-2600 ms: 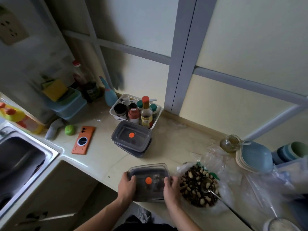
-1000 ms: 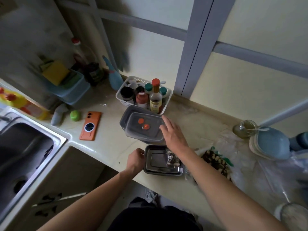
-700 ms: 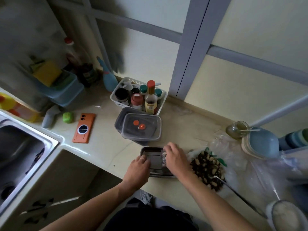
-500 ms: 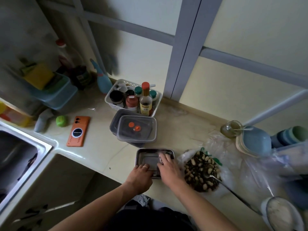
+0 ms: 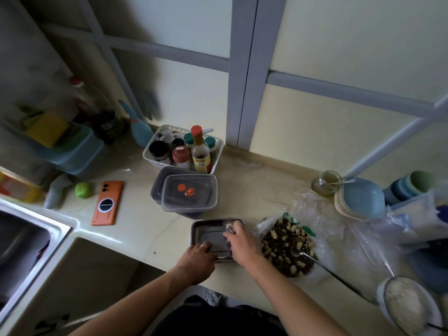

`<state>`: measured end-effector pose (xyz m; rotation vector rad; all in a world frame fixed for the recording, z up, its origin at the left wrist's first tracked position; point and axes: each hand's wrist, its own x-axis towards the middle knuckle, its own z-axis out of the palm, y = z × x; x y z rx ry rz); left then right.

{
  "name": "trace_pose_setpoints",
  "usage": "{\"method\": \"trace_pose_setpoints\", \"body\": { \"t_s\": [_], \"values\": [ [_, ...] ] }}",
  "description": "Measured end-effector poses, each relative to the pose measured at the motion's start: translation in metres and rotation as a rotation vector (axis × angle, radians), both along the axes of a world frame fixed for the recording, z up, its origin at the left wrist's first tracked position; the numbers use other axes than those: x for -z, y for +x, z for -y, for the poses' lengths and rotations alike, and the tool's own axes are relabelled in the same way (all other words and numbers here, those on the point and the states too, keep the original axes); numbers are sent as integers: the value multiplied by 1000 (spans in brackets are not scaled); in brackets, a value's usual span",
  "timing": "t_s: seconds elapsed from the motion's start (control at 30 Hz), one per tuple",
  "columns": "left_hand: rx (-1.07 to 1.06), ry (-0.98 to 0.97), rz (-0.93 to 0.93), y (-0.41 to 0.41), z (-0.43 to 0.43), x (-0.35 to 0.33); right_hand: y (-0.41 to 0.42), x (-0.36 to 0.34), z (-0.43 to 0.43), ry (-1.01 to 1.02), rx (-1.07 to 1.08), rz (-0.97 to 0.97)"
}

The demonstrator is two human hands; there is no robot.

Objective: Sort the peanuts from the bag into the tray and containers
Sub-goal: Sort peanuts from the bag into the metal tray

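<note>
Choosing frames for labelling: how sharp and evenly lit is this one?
Head view: dim, flat light; metal tray and peanut bag at centre fairly sharp; left-edge blue bin and lower-right bowl smeared; frame bars bow from wide-angle distortion; soft shadow on the upper-left pane.

Person, seen from above. Both forearms are bare along their visible length: left forearm (image 5: pixel 145 299), right forearm (image 5: pixel 291 294). The left hand (image 5: pixel 197 259) carries one thin, pale ring (image 5: pixel 204 245) on a finger. The right hand (image 5: pixel 242 243) is bare. A dark garment (image 5: pixel 218 321), black or near it, covers the body between the arms. A light patterned shape (image 5: pixel 213 298) just beyond it may be a shoe; too blurred to confirm.
</note>
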<state>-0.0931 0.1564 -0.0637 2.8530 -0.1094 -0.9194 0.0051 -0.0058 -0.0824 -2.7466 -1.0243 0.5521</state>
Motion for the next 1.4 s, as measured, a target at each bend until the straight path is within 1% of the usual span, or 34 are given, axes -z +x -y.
{"method": "trace_pose_setpoints", "body": {
  "t_s": [0.1, 0.17, 0.23, 0.3, 0.33, 0.4, 0.43, 0.5, 0.57, 0.63, 0.7, 0.77, 0.87, 0.9, 1.0, 1.07, 1.13, 1.2, 1.23, 1.3, 1.33, 1.4],
  "values": [
    [-91, -38, -13, 6, 4, -10, 5, -14, 22, 224, 25, -21],
    [-196, -88, 11, 13, 11, -14, 13, -20, 43, 382, 153, -8],
    [-319, -120, 73, 21, 23, -17, 24, -25, 69, 486, 316, 53],
    [-422, -119, 157, 32, 42, -23, 39, -34, 99, 534, 521, 106],
    [-459, -130, 206, 38, 52, -26, 48, -37, 114, 549, 630, 98],
    [-512, -191, 344, 49, 76, -32, 68, -41, 146, 522, 788, 14],
    [-527, -220, 405, 54, 87, -32, 78, -40, 161, 458, 820, -50],
    [-534, -256, 454, 63, 108, -30, 97, -35, 186, 270, 816, -168],
    [-534, -296, 449, 71, 125, -28, 110, -30, 206, 95, 759, -280],
    [-514, -333, 430, 78, 139, -29, 116, -29, 218, -4, 688, -393],
    [-490, -365, 424, 83, 152, -33, 116, -28, 227, -43, 615, -459],
    [-496, -377, 409, 87, 162, -34, 113, -23, 234, 33, 635, -431],
    [-529, -387, 404, 91, 173, -35, 110, -25, 238, 272, 890, -280],
    [-536, -396, 411, 92, 176, -35, 108, -28, 237, 349, 942, -218],
    [-553, -432, 407, 101, 189, -41, 97, -44, 233, 568, 940, -14],
    [-560, -497, 387, 108, 199, -46, 88, -55, 230, 693, 899, 37],
    [-610, -559, 348, 112, 209, -51, 78, -60, 225, 755, 870, -21],
    [-713, -641, 328, 115, 219, -57, 65, -62, 219, 758, 812, -110],
    [-771, -702, 312, 116, 222, -58, 57, -61, 215, 752, 783, -162],
    [-873, -856, 215, 114, 227, -60, 41, -57, 208, 742, 763, -252],
    [-896, -913, 160, 113, 228, -59, 34, -53, 204, 746, 786, -269],
    [-914, -951, 87, 110, 227, -55, 26, -50, 200, 786, 901, -295]
  ]
}}
